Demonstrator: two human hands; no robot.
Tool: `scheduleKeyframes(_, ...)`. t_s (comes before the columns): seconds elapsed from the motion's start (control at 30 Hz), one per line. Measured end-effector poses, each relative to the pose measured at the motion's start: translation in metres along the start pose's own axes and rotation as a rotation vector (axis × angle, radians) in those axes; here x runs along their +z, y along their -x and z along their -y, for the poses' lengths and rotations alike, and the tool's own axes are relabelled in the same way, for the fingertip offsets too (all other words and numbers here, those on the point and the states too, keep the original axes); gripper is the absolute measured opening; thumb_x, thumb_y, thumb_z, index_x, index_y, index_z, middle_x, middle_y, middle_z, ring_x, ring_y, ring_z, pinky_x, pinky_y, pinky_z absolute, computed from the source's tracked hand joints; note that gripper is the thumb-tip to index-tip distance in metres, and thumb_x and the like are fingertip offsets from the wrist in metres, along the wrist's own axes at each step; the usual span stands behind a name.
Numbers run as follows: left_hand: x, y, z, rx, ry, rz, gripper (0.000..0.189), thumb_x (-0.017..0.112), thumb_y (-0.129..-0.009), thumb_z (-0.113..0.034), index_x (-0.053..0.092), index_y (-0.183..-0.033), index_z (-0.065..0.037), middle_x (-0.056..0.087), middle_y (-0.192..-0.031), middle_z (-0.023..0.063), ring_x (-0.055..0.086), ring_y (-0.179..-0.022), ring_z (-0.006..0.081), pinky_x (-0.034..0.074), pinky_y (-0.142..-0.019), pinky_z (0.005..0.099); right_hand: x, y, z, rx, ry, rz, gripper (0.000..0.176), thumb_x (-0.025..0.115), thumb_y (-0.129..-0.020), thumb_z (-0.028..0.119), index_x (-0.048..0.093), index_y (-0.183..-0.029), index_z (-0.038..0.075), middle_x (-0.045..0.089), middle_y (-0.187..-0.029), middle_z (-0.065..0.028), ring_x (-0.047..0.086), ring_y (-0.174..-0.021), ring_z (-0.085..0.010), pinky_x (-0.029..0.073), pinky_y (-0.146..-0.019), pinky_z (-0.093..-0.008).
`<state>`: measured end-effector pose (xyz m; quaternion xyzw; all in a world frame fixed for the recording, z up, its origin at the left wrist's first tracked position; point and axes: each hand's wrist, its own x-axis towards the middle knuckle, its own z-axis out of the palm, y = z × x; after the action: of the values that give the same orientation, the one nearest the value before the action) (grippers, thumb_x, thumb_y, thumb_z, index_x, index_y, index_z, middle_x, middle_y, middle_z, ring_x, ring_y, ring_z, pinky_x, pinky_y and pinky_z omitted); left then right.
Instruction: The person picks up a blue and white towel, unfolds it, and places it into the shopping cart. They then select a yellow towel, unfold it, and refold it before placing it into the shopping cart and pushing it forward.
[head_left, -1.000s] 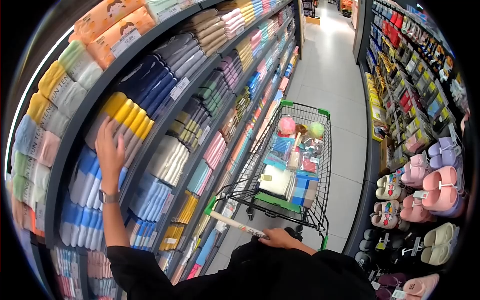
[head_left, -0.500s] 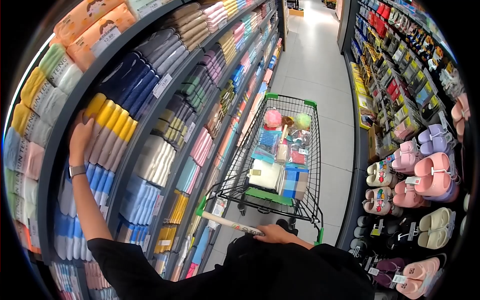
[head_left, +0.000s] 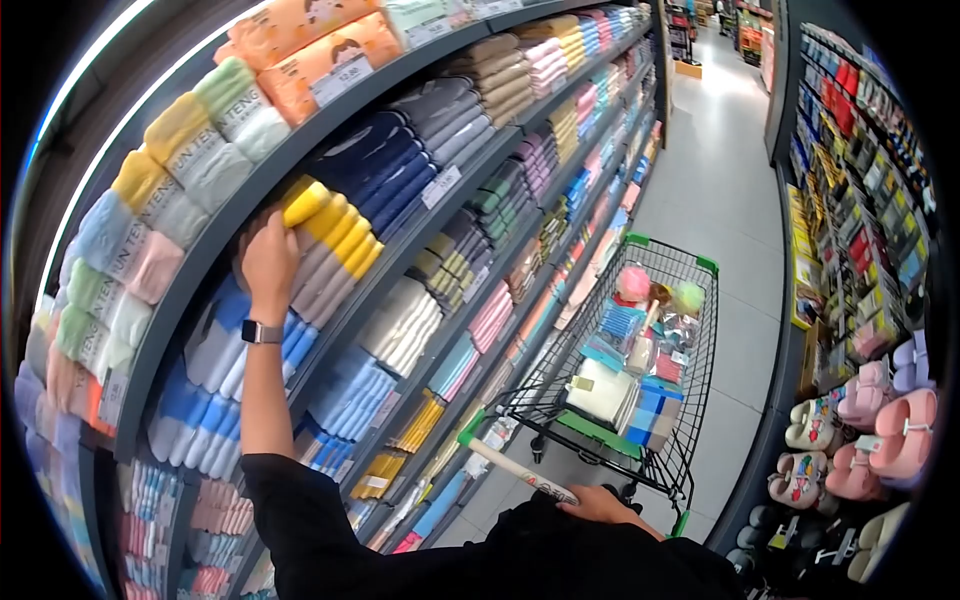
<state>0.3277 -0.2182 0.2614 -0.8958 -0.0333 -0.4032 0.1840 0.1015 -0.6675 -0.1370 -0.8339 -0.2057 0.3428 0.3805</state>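
My left hand point(head_left: 268, 258) reaches onto the shelf and grips the end of a folded yellow-and-grey towel point(head_left: 306, 203) on a stack of matching ones. Its fingertips are partly hidden, and the top towel's yellow edge is slightly raised. Navy towels point(head_left: 375, 165) lie just beyond the stack, and blue-and-white towels point(head_left: 200, 400) are below my wrist. My right hand point(head_left: 600, 503) is closed round the handle point(head_left: 515, 470) of a shopping cart point(head_left: 705, 350). Inside the cart are a white folded towel point(head_left: 597, 385), a blue checked cloth point(head_left: 655, 405), packaged items and a pink puff point(head_left: 634, 283).
Shelves of folded towels line the left side, with orange packs point(head_left: 330, 65) on top. Slippers point(head_left: 903, 433) hang along the right side, below packaged goods point(head_left: 850, 220). A tiled aisle floor point(head_left: 715, 170) runs ahead between the shelves.
The view has turned left, so shelf and cart appear further right. My left hand has closed on the yellow-and-grey towel, whose edge has lifted a little. My right hand stays on the handle.
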Motion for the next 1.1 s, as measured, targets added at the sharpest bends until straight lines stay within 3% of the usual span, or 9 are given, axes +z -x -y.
scheduleKeyframes(0.03, -0.016, 0.005, -0.012, -0.081, 0.034, 0.092, 0.038, 0.058, -0.084, -0.010, 0.058, -0.121, -0.005, 0.065, -0.107, 0.0161, 0.061, -0.098, 0.0339, 0.047, -0.084, 0.0441, 0.002, -0.002, -0.003, 0.001, 0.006, 0.006, 0.046, 0.059, -0.089, 0.048, 0.062, -0.109, 0.007, 0.067, -0.090, -0.0228, 0.064, -0.086, -0.0428, 0.050, -0.076, -0.0485)
scheduleKeyframes(0.23, -0.043, 0.022, -0.020, 0.153, 0.054, -0.341, 0.040, 0.063, -0.078, -0.002, 0.060, -0.117, -0.007, 0.065, -0.110, 0.0098, 0.062, -0.101, 0.0261, 0.047, -0.085, 0.0393, -0.001, -0.005, 0.002, 0.035, 0.042, 0.032, 0.048, 0.058, -0.089, 0.048, 0.063, -0.106, 0.004, 0.067, -0.093, -0.0240, 0.063, -0.090, -0.0425, 0.049, -0.079, -0.0480)
scheduleKeyframes(0.43, -0.077, 0.026, -0.048, 0.128, 0.125, -0.299, 0.039, 0.063, -0.076, 0.001, 0.061, -0.114, -0.006, 0.066, -0.111, 0.0123, 0.062, -0.101, 0.0308, 0.048, -0.085, 0.0382, 0.000, -0.010, 0.003, -0.033, 0.051, -0.015, 0.043, 0.059, -0.090, 0.042, 0.063, -0.107, 0.003, 0.066, -0.096, -0.0239, 0.061, -0.093, -0.0416, 0.048, -0.080, -0.0462)
scheduleKeyframes(0.57, -0.107, 0.063, -0.088, 0.232, 0.224, -0.314, 0.037, 0.065, -0.073, 0.002, 0.063, -0.110, -0.003, 0.068, -0.106, 0.0133, 0.064, -0.097, 0.0318, 0.049, -0.086, 0.0409, -0.006, -0.016, 0.012, -0.115, -0.278, -0.189, 0.035, 0.059, -0.092, 0.032, 0.064, -0.110, 0.003, 0.066, -0.103, -0.0177, 0.063, -0.098, -0.0326, 0.049, -0.083, -0.0405)
scheduleKeyframes(0.63, -0.120, 0.084, -0.111, 0.359, 0.313, -0.376, 0.027, 0.064, -0.077, -0.003, 0.064, -0.104, -0.003, 0.069, -0.101, 0.0116, 0.067, -0.089, 0.0249, 0.051, -0.075, 0.0382, -0.018, -0.016, 0.028, -0.095, -0.577, -0.229, 0.030, 0.060, -0.094, 0.027, 0.065, -0.112, 0.004, 0.065, -0.110, -0.0123, 0.063, -0.100, -0.0258, 0.051, -0.082, -0.0365)
scheduleKeyframes(0.77, -0.130, 0.152, -0.167, 0.707, 0.892, -0.002, 0.027, 0.061, -0.083, -0.012, 0.063, -0.110, -0.006, 0.067, -0.112, 0.0090, 0.065, -0.103, 0.0257, 0.051, -0.092, 0.0370, -0.053, -0.021, 0.070, -0.094, -1.621, 0.027, 0.038, 0.048, -0.100, 0.030, 0.057, -0.126, 0.004, 0.063, -0.119, -0.0133, 0.062, -0.106, -0.0243, 0.049, -0.093, -0.0371)
scheduleKeyframes(0.83, -0.122, 0.188, -0.207, 0.847, 1.061, 0.097, 0.030, 0.057, -0.084, -0.009, 0.059, -0.113, -0.005, 0.061, -0.122, 0.0121, 0.061, -0.112, 0.0260, 0.049, -0.095, 0.0402, -0.059, -0.023, 0.078, -0.058, -1.872, -0.141, 0.043, 0.044, -0.100, 0.037, 0.055, -0.127, 0.005, 0.064, -0.116, -0.0114, 0.062, -0.103, -0.0261, 0.050, -0.091, -0.0390)
scheduleKeyframes(0.97, -0.093, 0.259, -0.242, 0.759, 1.229, 0.501, 0.028, 0.058, -0.082, -0.002, 0.062, -0.109, -0.006, 0.059, -0.128, 0.0096, 0.054, -0.122, 0.0287, 0.042, -0.103, 0.0422, -0.063, -0.024, 0.052, -0.132, -1.991, -0.208, 0.043, 0.043, -0.100, 0.039, 0.055, -0.125, 0.005, 0.064, -0.115, -0.0111, 0.062, -0.102, -0.0265, 0.051, -0.090, -0.0395)
scheduleKeyframes(1.1, -0.082, 0.279, -0.234, 0.437, 1.235, 0.540, 0.028, 0.058, -0.083, -0.001, 0.063, -0.110, -0.004, 0.056, -0.130, 0.0133, 0.049, -0.126, 0.0352, 0.040, -0.104, 0.0451, -0.064, -0.022, 0.026, -0.184, -2.031, -0.284, 0.044, 0.043, -0.100, 0.040, 0.056, -0.124, 0.006, 0.064, -0.114, -0.0108, 0.062, -0.101, -0.0269, 0.051, -0.089, -0.0400)
